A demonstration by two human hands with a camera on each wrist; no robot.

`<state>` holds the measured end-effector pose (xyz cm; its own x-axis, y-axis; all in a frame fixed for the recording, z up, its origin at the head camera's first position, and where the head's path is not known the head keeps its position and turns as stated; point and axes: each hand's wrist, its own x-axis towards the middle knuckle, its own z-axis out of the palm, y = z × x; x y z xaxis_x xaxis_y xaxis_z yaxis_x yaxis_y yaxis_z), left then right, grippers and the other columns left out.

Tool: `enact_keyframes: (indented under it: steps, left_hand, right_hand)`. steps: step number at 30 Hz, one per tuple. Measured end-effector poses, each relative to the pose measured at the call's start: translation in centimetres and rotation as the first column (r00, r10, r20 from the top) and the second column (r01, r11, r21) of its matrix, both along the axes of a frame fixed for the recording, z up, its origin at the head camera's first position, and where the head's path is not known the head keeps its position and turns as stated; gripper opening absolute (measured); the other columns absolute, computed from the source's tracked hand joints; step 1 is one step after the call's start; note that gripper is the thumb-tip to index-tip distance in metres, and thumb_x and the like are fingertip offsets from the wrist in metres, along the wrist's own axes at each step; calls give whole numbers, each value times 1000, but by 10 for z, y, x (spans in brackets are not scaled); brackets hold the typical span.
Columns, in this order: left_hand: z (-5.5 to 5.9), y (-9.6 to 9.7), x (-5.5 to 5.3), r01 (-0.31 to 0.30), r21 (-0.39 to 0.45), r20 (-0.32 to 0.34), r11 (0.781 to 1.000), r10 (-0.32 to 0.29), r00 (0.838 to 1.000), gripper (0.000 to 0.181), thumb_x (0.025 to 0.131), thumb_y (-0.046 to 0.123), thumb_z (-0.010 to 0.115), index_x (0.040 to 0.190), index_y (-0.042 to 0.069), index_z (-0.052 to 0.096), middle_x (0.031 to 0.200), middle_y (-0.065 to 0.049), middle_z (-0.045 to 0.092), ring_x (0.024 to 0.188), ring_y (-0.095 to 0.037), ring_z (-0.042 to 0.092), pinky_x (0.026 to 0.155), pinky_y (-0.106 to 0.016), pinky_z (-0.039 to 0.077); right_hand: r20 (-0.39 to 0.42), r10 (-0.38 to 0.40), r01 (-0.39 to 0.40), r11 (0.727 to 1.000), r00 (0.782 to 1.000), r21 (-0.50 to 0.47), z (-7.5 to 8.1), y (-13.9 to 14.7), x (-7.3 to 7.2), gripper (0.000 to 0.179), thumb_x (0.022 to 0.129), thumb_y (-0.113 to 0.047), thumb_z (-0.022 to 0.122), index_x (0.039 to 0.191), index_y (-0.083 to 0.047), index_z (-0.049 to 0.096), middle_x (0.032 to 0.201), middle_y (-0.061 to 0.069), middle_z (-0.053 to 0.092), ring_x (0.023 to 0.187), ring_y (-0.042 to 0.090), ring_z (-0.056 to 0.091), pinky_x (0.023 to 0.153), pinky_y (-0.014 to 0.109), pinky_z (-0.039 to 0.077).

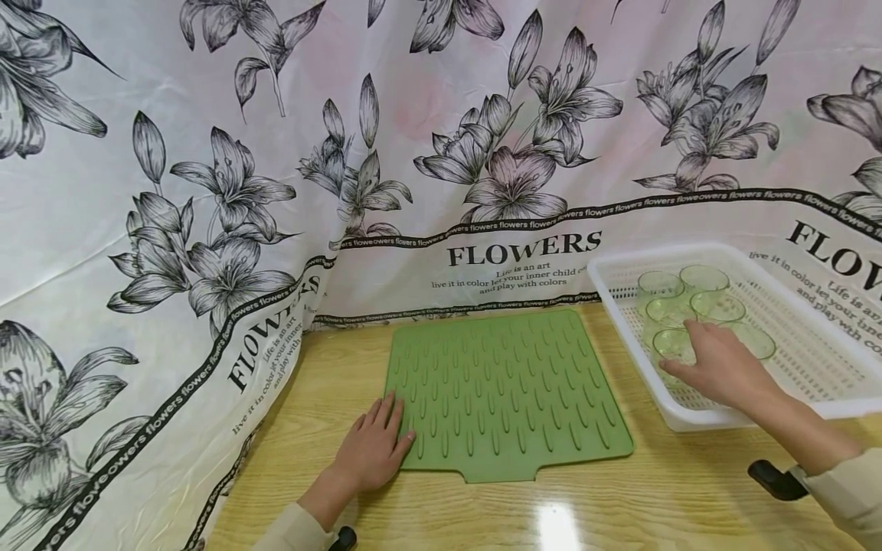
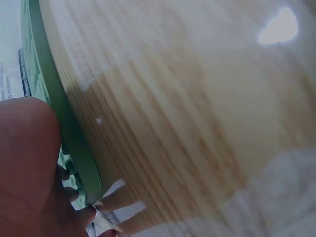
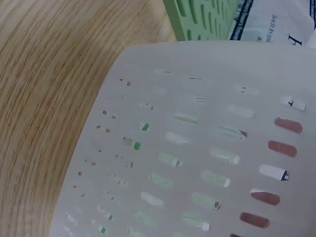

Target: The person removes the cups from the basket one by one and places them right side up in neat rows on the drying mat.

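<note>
A green drying mat [image 1: 496, 390] with raised ridges and a front tab lies flat on the wooden table. My left hand [image 1: 372, 444] rests by its left front edge, fingers stretched and fingertips touching the mat; the left wrist view shows the hand beside the mat's edge [image 2: 74, 138]. Several clear greenish glasses [image 1: 660, 284] stand together in a white perforated basket [image 1: 678, 417] on the right. My right hand [image 1: 726, 367] is over the basket's front, thumb and forefinger spread about the rim of the front left glass [image 1: 668, 344]. Whether they touch the glass is unclear.
A white flower-printed cloth [image 1: 386, 168] hangs behind and along the left side of the wooden table [image 1: 441, 513]. The basket stands just right of the mat. In the right wrist view, its slotted wall [image 3: 163, 143] blocks most of the hand.
</note>
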<state>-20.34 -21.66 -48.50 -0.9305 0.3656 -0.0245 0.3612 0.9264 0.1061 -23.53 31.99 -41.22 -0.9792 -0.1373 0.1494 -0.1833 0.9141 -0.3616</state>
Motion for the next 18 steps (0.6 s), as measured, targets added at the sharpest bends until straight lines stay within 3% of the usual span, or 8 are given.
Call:
enact_keyframes:
  steps: [11, 18]
  left_hand:
    - [-12, -6, -5, -22, -17, 66, 1000, 23, 998, 78, 110, 56, 29, 162, -3, 22, 169, -21, 13, 154, -40, 19, 119, -60, 27]
    - [-7, -5, -3, -36, -5, 127, 999, 36, 991, 77, 110, 54, 30, 162, -2, 20, 170, -21, 10, 156, -39, 14, 121, -60, 22]
  right_hand:
    - [-16, -5, 5, 999, 1000, -37, -4, 0, 2, 85, 90, -26, 75, 139, 29, 33, 131, 54, 38, 117, 70, 38, 98, 77, 34]
    - [36, -3, 5, 997, 999, -73, -5, 1, -1, 91, 90, -29, 77, 138, 32, 30, 135, 56, 31, 122, 71, 33, 103, 77, 29]
